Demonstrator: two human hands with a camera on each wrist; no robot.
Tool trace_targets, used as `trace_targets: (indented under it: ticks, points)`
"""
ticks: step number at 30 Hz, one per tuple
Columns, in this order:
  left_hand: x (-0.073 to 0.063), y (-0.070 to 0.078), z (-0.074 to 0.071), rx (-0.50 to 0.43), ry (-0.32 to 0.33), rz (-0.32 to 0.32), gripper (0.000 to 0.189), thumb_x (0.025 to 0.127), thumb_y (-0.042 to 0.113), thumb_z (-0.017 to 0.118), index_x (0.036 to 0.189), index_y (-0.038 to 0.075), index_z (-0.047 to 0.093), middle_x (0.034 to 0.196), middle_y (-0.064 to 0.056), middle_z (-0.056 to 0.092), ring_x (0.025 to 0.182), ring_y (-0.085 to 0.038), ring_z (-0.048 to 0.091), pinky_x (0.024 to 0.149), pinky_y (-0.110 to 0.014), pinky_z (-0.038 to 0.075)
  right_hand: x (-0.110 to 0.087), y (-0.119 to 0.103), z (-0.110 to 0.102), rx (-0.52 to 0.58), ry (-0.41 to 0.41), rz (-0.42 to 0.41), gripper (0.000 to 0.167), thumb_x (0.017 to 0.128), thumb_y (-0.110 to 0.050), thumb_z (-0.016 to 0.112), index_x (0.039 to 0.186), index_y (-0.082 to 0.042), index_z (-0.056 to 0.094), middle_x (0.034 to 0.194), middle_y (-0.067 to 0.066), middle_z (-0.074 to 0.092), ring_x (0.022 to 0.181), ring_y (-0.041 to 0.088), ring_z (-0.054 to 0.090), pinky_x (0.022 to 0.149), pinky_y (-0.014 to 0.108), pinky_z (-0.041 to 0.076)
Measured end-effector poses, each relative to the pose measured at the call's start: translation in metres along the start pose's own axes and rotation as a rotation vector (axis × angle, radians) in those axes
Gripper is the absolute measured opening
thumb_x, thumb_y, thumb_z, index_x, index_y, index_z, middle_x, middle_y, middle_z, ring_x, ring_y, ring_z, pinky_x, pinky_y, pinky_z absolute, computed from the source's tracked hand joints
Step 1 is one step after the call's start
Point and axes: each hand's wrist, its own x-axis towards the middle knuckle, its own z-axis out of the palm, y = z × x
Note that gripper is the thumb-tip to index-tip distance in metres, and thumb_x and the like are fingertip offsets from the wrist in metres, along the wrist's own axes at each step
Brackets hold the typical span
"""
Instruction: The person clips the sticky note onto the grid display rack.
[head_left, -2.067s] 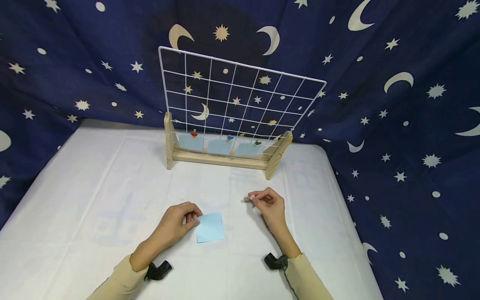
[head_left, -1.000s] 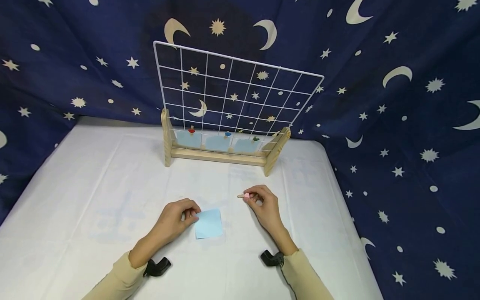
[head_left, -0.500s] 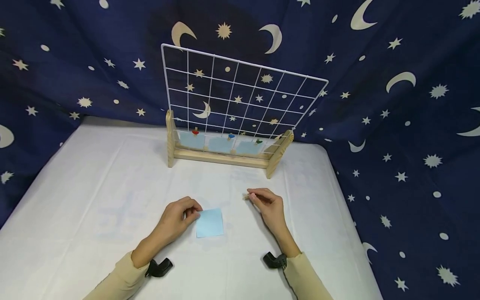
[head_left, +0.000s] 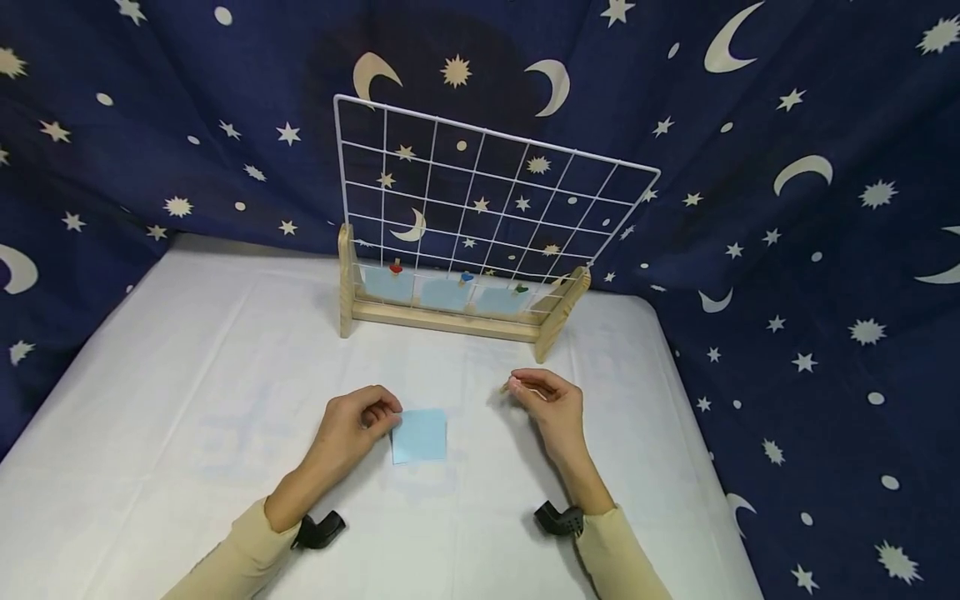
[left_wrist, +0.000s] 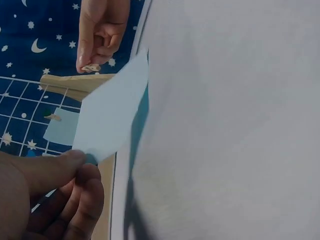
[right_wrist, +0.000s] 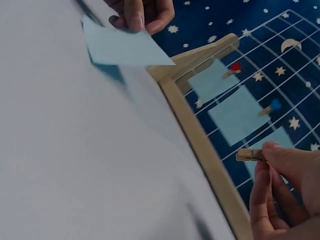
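Note:
My left hand (head_left: 362, 421) pinches a square light-blue paper note (head_left: 420, 436) by its upper left corner, between thumb and fingers. In the left wrist view the note (left_wrist: 112, 107) is tilted, its far edge near the white cloth. To the right, my right hand (head_left: 553, 406) holds a small wooden clothespin (head_left: 505, 387) between thumb and fingertips. Its wooden end (right_wrist: 246, 155) sticks out in the right wrist view; the fingers mostly hide its pink top. Note and clothespin are apart.
Behind the hands stands a white wire grid (head_left: 491, 200) in a wooden base (head_left: 450, 322). Three blue notes hang low on it, under clothespins with a red heart (head_left: 396, 268), a blue heart (head_left: 467, 277) and a green heart (head_left: 521, 289). A dark starry curtain (head_left: 750, 167) surrounds the table.
The right hand has shifted slightly right, and the clothespin in its fingers has turned, its pink top now mostly covered. The left hand keeps its pinch on the note, which has tilted a little.

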Motion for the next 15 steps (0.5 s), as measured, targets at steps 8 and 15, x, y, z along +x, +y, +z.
trace_targets:
  ticks: [8, 15]
  points:
    - [0.022, 0.009, -0.012, 0.042, 0.047, 0.064, 0.022, 0.086, -0.001, 0.084, 0.09, 0.017, 0.073, 0.087, 0.007, 0.07, 0.074, -0.005, 0.063, 0.066, -0.024, 0.056, 0.023, -0.029, 0.017, -0.005, -0.074, -0.073, 0.022, 0.093, -0.004, 0.079, 0.112, 0.007, 0.074, 0.109, 0.016, 0.075, 0.097, 0.02, 0.073, 0.082, 0.027, 0.061]
    - [0.049, 0.019, -0.023, 0.049, 0.11, 0.139, 0.021, 0.085, -0.003, 0.084, 0.089, 0.014, 0.074, 0.085, 0.004, 0.071, 0.073, -0.008, 0.063, 0.064, -0.032, 0.057, 0.034, -0.042, 0.027, -0.034, -0.114, -0.13, 0.019, 0.095, -0.005, 0.077, 0.112, 0.004, 0.074, 0.114, 0.023, 0.071, 0.101, 0.022, 0.072, 0.082, 0.026, 0.061]
